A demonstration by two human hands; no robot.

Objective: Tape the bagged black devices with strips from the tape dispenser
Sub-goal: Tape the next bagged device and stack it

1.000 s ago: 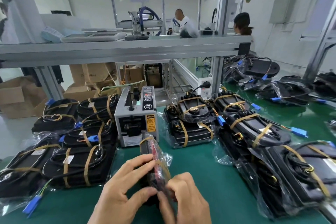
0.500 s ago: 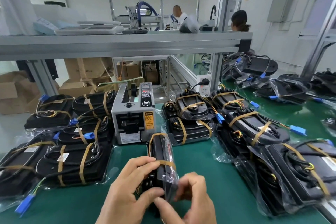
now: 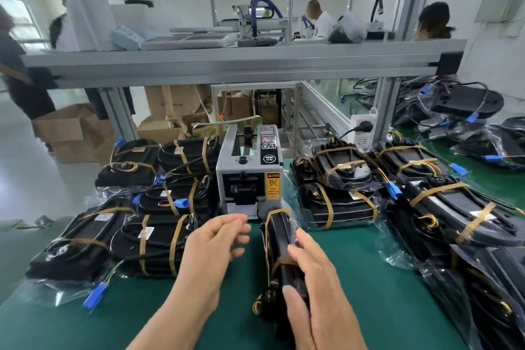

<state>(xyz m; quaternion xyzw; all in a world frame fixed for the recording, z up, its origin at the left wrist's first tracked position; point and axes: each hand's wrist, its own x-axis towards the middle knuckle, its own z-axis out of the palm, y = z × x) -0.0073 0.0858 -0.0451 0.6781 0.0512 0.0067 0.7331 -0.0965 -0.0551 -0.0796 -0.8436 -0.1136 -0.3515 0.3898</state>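
**Fingers (image 3: 231, 221) slack on our left hand (image 3: 213, 247), wrapped round the bagged black device (image 3: 279, 239) on our right hand (image 3: 315, 281)**

Fingers of our left hand hang loosely bent in the air and hold nothing. The fingertips sit just in front of the tape dispenser (image 3: 247, 176) without touching it. Our right hand grips the bagged black device: the thumb presses the side facing the left hand, the other fingers curl over the opposite side, and the forefinger reaches up along its edge. We hold the device on its narrow edge, its lower end down at the green mat (image 3: 383, 293), near the middle of the bench. It is just beside the left hand and just in front of the dispenser. Two tan tape bands (image 3: 277, 212) wrap it, one round the top end and one lower down where our right hand closes on it.

The dispenser is a grey box with a black control panel and a yellow warning label on its front. Whether a strip waits in its mouth we cannot tell. To its left lie stacked devices (image 3: 153, 241) already taped in their bags, with a blue connector (image 3: 95, 297) trailing from the nearest one onto the mat. To its right lie more taped devices (image 3: 341, 204), stacked and overlapping. An aluminium shelf (image 3: 241, 62) spans the bench above the dispenser, and cardboard boxes (image 3: 65, 133) stand on the floor beyond the left stack.
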